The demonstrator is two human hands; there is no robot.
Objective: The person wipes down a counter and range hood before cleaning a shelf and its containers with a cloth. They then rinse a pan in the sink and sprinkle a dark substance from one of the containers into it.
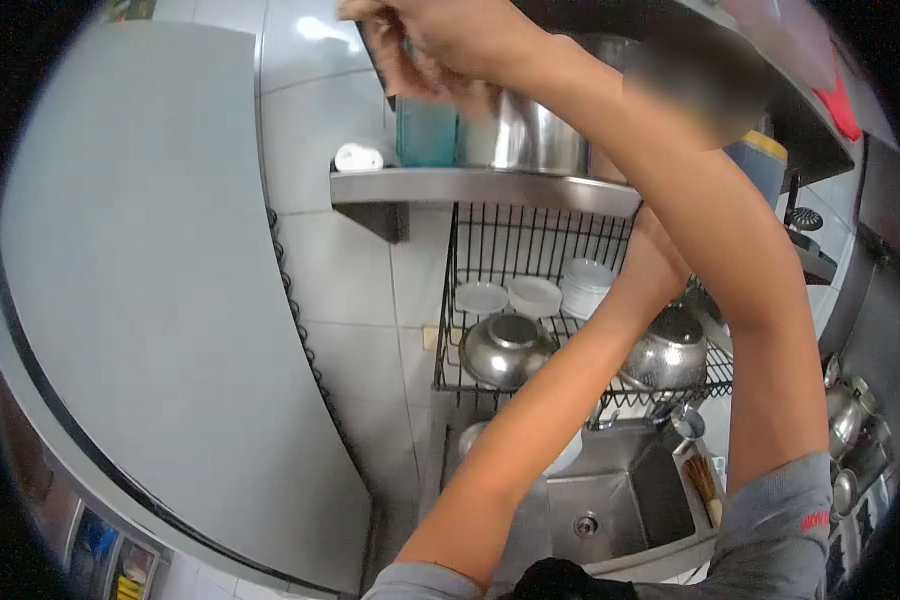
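Note:
My right arm crosses over the left and reaches up to the steel wall shelf (490, 186). At the top of the view, my right hand (425, 50) is smeared by motion, its fingers bent downward in front of a teal container (427, 135). Beside that container stands a large steel pot (540, 135). My left hand (660, 250) is at the right part of the wire dish rack (545, 225), its fingers hidden behind my right forearm. Just below it, an upturned steel bowl (665, 350) sits on the rack.
Another upturned steel bowl (508, 350) and stacked white dishes (587, 288) are on the rack. Beneath is a steel sink (620, 505), with a brush (703, 482) at its right. A large grey panel (160, 280) fills the left side. A white roll (358, 158) lies at the shelf's end.

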